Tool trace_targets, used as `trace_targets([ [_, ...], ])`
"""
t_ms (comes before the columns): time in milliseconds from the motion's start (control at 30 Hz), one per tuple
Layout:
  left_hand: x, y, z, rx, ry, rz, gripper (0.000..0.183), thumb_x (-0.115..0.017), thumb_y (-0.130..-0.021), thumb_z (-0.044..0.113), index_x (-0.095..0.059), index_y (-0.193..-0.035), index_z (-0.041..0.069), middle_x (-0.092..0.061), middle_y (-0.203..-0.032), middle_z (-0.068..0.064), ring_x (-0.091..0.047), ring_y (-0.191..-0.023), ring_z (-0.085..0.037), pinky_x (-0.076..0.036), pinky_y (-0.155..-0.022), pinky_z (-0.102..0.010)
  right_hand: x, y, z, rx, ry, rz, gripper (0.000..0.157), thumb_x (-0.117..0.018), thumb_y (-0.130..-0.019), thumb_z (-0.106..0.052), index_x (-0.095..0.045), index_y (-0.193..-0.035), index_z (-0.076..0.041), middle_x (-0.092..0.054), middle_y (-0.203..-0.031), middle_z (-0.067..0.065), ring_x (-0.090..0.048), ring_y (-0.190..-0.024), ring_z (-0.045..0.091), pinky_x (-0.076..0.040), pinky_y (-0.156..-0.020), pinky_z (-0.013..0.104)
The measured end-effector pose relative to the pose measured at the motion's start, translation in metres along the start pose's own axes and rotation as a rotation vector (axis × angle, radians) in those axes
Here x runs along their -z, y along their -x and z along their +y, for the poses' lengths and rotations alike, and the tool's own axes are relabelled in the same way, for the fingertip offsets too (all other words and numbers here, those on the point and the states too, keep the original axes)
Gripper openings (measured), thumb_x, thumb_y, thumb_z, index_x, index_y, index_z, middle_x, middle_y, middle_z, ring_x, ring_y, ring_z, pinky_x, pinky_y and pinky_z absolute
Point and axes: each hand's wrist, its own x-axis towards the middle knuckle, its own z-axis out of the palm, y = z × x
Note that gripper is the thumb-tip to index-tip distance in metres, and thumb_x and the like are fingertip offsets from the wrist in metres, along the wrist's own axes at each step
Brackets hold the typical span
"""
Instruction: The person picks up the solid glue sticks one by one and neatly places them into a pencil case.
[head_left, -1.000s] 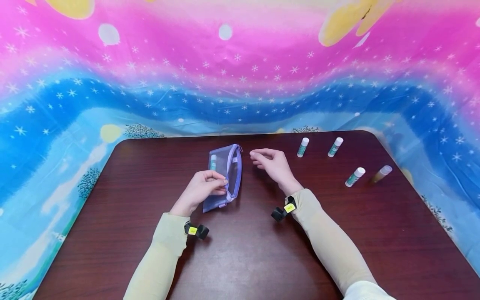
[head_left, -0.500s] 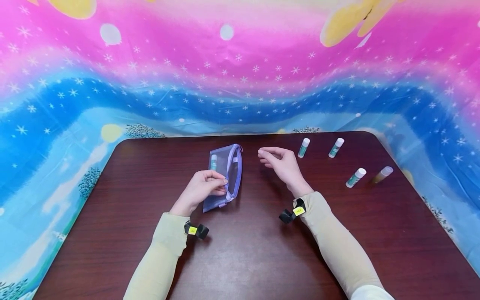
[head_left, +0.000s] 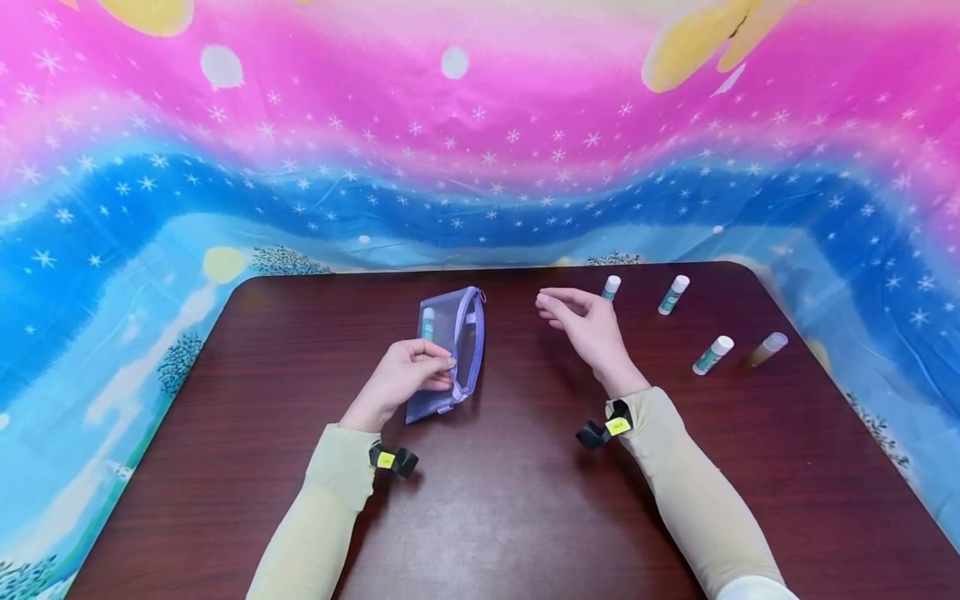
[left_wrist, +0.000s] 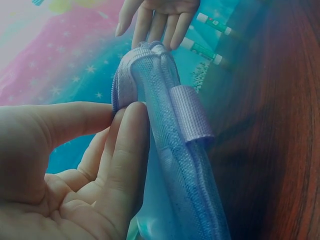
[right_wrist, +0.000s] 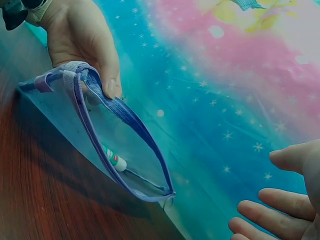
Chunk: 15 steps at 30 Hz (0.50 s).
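Observation:
My left hand (head_left: 401,379) pinches the zipped edge of a purple mesh zipper pouch (head_left: 468,337) between thumb and fingers. The pouch's mouth gapes toward the right. Inside it lies a glue stick (right_wrist: 116,159) with a white cap and green label, showing through the mesh in the head view as well. To the right of the pouch, my right hand (head_left: 588,329) hovers above the table with loosely bent fingers and nothing in them. Just behind that hand stands another glue stick (head_left: 612,287), its lower part hidden by the fingers.
Farther right on the dark wooden table (head_left: 480,517) stand a green-labelled glue stick (head_left: 673,295), a second one (head_left: 712,356) and a clear-capped, amber-bodied stick (head_left: 768,349). A colourful printed cloth (head_left: 480,167) hangs round the table's far and side edges.
My right hand has moved away from the pouch to the right and now partly covers the nearest standing glue stick. The left hand and the pouch have stayed in place.

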Motion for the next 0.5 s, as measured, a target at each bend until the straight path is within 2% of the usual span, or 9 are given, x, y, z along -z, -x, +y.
trace_targets([
  [233, -0.001, -0.001, 0.0, -0.001, 0.008, -0.005, 0.021, -0.062, -0.088, 0.001, -0.058, -0.103, -0.015, -0.066, -0.086, -0.021, -0.065, -0.073, -0.027, -0.055, -0.076, -0.041, 0.012, 0.002, 0.002, 0.014, 0.013, 0.033, 0.037, -0.07, -0.085, -0.035, -0.068, -0.113, -0.012, -0.069, -0.102, 0.006, -0.063, -0.098, 0.029, -0.05, -0.087, 0.043],
  [433, -0.002, -0.002, -0.001, -0.001, 0.01, -0.003, 0.021, -0.061, -0.088, 0.0, -0.058, -0.103, -0.015, -0.066, -0.087, -0.021, -0.065, -0.072, -0.026, -0.055, -0.077, -0.042, 0.021, 0.004, 0.002, 0.03, 0.021, 0.048, 0.039, -0.068, -0.085, -0.036, -0.067, -0.115, -0.011, -0.068, -0.103, 0.007, -0.063, -0.099, 0.027, -0.052, -0.085, 0.033],
  [500, -0.002, -0.002, -0.002, 0.001, 0.009, -0.002, 0.021, -0.061, -0.088, 0.0, -0.058, -0.102, -0.015, -0.066, -0.087, -0.021, -0.065, -0.073, -0.027, -0.055, -0.077, -0.043, 0.024, 0.005, 0.001, 0.036, 0.017, 0.055, 0.039, -0.068, -0.086, -0.035, -0.067, -0.115, -0.01, -0.068, -0.104, 0.008, -0.063, -0.098, 0.026, -0.052, -0.085, 0.034],
])
